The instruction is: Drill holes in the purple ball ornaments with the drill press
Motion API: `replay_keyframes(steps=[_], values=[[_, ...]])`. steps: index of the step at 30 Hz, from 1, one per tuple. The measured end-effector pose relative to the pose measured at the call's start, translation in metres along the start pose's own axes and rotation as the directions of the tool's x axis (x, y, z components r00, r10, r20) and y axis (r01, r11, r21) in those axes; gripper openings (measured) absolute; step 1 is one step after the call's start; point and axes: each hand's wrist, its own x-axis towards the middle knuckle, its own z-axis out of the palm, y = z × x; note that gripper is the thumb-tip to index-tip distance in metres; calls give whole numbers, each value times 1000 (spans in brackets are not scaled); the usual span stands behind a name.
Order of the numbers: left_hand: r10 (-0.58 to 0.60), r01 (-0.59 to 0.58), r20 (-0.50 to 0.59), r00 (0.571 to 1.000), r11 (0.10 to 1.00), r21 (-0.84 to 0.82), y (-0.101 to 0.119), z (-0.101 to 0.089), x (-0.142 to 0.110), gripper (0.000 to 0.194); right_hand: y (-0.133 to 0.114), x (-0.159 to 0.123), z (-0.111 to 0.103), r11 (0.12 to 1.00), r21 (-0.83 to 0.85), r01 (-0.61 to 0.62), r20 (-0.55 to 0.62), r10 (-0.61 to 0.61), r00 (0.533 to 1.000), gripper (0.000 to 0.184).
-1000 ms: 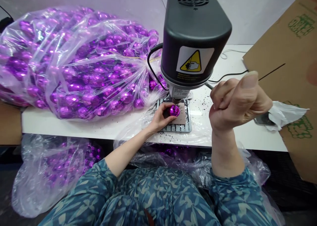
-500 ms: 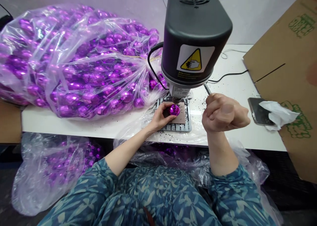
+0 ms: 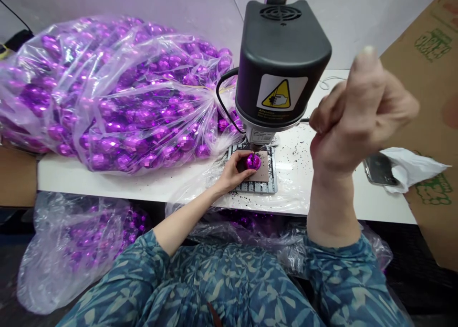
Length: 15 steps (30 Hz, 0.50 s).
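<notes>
We look from one camera on the head, high up behind the fingers (image 3: pixel 246 174) of the left hand (image 3: pixel 231 173), facing forward and down, with the right hand (image 3: pixel 352 126) much nearer to us.

Machine (image 3: pixel 282 45) overhead — bag (image 3: pixel 118 98) blocks left — room right of baseplate (image 3: pixel 255 188).

The right hand (image 3: pixel 358 121) is blurred, and white tissue (image 3: pixel 411 167) hides part of the phone (image 3: pixel 378 171).
</notes>
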Motion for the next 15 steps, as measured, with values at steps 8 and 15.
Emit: replay_keyframes(steps=[8, 15], values=[[294, -369, 284, 913, 890, 267, 58, -6, -73, 41, 11, 25, 11, 996, 86, -30, 68, 25, 997, 60], [314, -461, 399, 861, 813, 356, 50, -45, -55, 32, 8, 22, 11, 996, 91, -8, 55, 3, 999, 54]])
